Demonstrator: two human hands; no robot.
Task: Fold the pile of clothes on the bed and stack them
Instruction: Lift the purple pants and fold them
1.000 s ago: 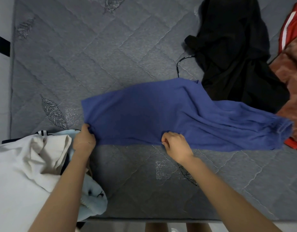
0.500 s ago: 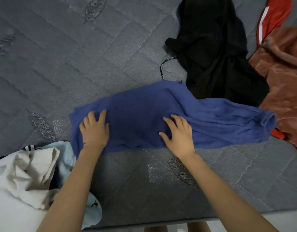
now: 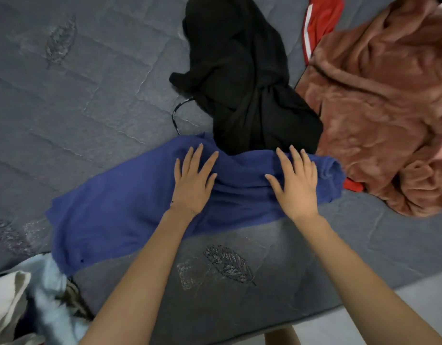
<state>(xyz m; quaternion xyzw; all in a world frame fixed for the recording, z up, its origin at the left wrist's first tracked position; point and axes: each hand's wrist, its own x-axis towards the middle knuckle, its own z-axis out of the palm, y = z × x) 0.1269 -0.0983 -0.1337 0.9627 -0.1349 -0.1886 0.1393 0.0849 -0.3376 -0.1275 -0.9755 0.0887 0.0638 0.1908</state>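
Note:
A blue garment (image 3: 120, 215) lies flat across the grey quilted mattress (image 3: 78, 100), running from lower left to right. My left hand (image 3: 192, 180) presses flat on its middle with fingers spread. My right hand (image 3: 295, 181) lies flat on its right part, near the bunched cuff end. A crumpled black garment (image 3: 244, 78) lies just beyond the blue one, touching its far edge. A rust-brown fleece garment (image 3: 379, 108) is heaped at the right, with a red garment with a white stripe (image 3: 322, 23) behind it.
A heap of white and pale blue clothes (image 3: 28, 300) sits at the lower left corner of the mattress. The mattress front edge (image 3: 264, 327) runs along the bottom, with floor beyond at the lower right. A black cord (image 3: 176, 115) trails from the black garment.
Both hands went from gripping the blue garment's near edge to lying flat on it, then slid to the right along it. The view swung right too.

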